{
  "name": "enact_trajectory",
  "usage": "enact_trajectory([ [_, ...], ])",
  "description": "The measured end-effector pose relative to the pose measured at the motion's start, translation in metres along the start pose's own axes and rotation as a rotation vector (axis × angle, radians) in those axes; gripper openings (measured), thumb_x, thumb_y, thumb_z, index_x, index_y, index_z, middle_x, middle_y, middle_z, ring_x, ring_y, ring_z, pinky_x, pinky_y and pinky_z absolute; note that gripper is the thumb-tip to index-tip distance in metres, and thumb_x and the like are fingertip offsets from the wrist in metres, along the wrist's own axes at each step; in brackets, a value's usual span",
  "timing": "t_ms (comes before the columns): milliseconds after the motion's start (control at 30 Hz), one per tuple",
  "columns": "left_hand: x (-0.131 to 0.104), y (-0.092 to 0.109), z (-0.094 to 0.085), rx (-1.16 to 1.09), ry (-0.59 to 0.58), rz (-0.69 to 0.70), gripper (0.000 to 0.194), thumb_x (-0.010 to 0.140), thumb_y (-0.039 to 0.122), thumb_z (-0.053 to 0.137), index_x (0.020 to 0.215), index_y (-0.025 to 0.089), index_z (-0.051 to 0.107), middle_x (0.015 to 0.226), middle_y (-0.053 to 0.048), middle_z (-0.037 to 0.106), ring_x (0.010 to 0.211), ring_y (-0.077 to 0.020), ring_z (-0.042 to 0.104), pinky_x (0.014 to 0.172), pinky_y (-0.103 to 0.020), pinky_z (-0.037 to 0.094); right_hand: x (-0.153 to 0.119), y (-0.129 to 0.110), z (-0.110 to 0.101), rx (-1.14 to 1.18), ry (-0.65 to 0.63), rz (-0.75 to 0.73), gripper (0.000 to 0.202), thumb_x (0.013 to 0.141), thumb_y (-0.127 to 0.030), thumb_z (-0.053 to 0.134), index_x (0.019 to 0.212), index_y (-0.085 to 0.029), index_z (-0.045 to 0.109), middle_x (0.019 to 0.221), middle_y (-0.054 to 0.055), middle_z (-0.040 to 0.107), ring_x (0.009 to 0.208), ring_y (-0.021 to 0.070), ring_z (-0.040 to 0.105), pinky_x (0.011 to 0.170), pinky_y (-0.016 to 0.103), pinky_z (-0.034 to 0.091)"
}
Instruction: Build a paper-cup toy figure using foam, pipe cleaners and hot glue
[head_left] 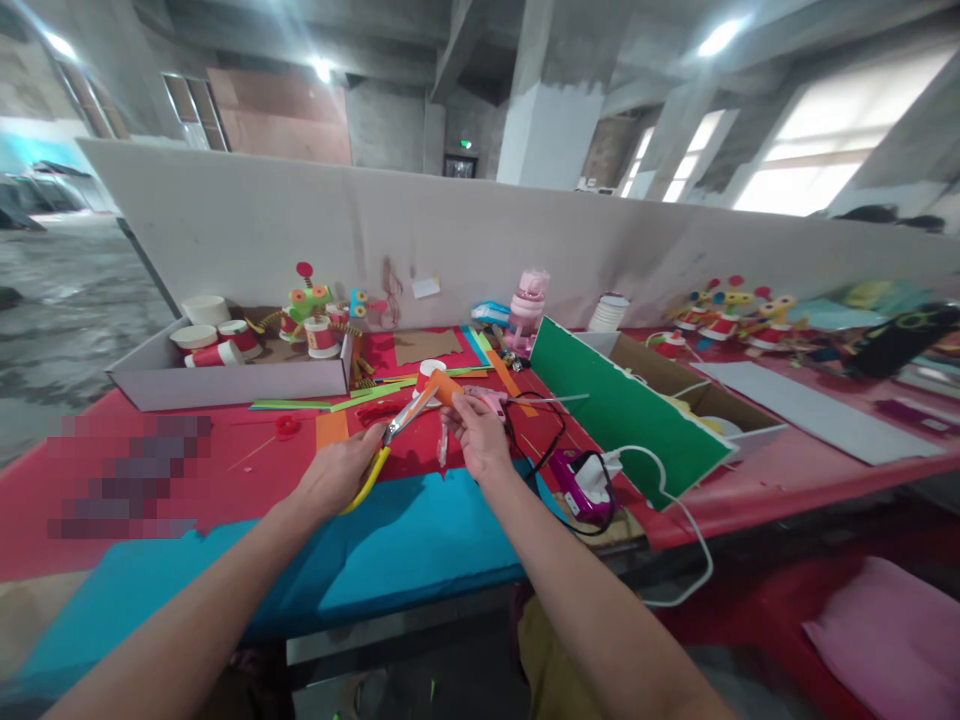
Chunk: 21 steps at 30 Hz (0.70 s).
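Observation:
My left hand (341, 475) is closed around the yellow handle of a pair of scissors (368, 484), whose blades point up and right. An orange paper piece (445, 386) is pinched in my right hand (481, 436), and the scissor blades reach its lower left edge. Whether they are cutting into it I cannot tell. Just behind the paper stands a white cup (430, 369), partly hidden. A pink glue gun (489, 401) lies close beyond my right hand. Left of the blades rests an orange sheet (331, 430) on the red table cover.
A white box (240, 386) with red-banded cups and a green figure stands back left. To the right are a green-sided box (622, 410) and a purple power strip (577, 490) with cables. Coloured paper strips (371, 393) lie mid-table. Blue cloth (375, 540) covers the front edge.

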<state>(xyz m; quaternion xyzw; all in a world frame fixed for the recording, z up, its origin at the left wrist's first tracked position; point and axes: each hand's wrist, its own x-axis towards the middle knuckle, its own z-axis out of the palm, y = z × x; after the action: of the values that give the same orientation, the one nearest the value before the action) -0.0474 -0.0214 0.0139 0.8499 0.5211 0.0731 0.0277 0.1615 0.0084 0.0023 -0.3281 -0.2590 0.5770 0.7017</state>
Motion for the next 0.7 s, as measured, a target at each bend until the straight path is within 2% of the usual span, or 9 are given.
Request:
enact_trajectory([
  [400, 0.0023, -0.0046, 0.0049, 0.008, -0.013, -0.009, 0.039, 0.094, 0.030, 0.031, 0.130, 0.018, 0.042, 0.095, -0.011, 0.067, 0.086, -0.0277, 0.068, 0.065, -0.030, 0.046, -0.0029, 0.0025, 0.0062, 0.021, 0.009, 0.007, 0.028, 0.055, -0.028, 0.087, 0.070, -0.016, 0.066, 0.060, -0.001, 0.069, 0.058, 0.0099, 0.066, 0.064, 0.020, 0.057],
  [700, 0.0017, -0.0027, 0.0056, -0.067, 0.007, 0.008, 0.040, 0.096, 0.036, 0.030, 0.130, 0.018, 0.040, 0.093, -0.009, 0.067, 0.084, -0.0249, 0.067, 0.064, -0.027, 0.044, -0.0030, 0.0048, 0.0069, 0.027, 0.002, -0.023, 0.028, 0.056, -0.028, 0.087, 0.070, -0.015, 0.066, 0.062, -0.001, 0.069, 0.060, 0.0112, 0.067, 0.069, 0.023, 0.057],
])
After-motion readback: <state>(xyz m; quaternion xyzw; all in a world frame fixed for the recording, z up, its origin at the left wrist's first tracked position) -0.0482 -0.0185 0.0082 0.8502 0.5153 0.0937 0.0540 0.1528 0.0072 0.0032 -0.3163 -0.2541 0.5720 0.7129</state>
